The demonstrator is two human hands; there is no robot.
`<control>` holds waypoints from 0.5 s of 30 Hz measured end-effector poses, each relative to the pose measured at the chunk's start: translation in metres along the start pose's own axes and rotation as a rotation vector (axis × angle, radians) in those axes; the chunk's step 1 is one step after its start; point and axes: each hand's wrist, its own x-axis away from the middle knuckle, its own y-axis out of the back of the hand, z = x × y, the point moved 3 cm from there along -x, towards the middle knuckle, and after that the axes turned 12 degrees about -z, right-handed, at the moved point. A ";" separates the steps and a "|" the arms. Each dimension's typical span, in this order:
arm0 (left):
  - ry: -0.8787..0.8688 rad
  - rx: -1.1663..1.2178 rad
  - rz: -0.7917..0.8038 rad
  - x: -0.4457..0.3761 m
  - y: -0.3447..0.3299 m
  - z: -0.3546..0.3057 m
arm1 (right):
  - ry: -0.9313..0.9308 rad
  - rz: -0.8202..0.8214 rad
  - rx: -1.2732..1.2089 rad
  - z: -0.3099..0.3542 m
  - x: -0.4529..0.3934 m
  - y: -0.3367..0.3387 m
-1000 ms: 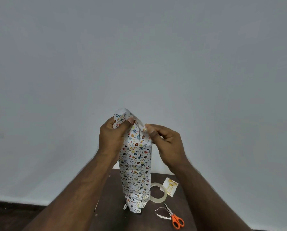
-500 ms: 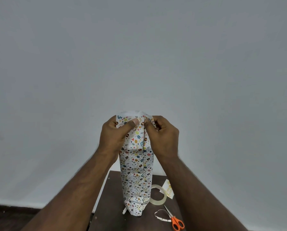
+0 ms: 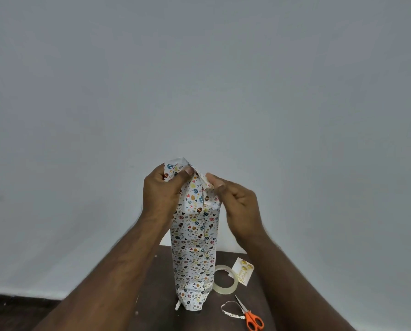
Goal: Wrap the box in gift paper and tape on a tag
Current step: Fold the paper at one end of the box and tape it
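The box (image 3: 195, 237) stands upright on the surface (image 3: 223, 306), wrapped in egg-print paper. The left hand (image 3: 162, 192) grips the top paper, its thumb pressing the fold; the right hand (image 3: 235, 206) pinches the opposite flap. Best crease each flap flat before taping. The tape (image 3: 224, 279) and tag (image 3: 243, 271) lie just beside.

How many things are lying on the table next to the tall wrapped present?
4: a tape roll beside its base, a gift tag behind that, orange scissors nearer, touching a paper strip. More may be hidden.
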 end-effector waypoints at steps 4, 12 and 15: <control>0.006 -0.010 -0.002 0.000 0.001 0.001 | -0.180 0.053 -0.083 -0.002 -0.012 0.003; 0.013 0.000 0.043 0.000 -0.002 0.003 | -0.138 -0.008 0.057 -0.006 -0.010 0.000; 0.043 0.028 0.110 0.000 -0.001 0.006 | -0.138 -0.009 0.062 -0.005 -0.011 -0.001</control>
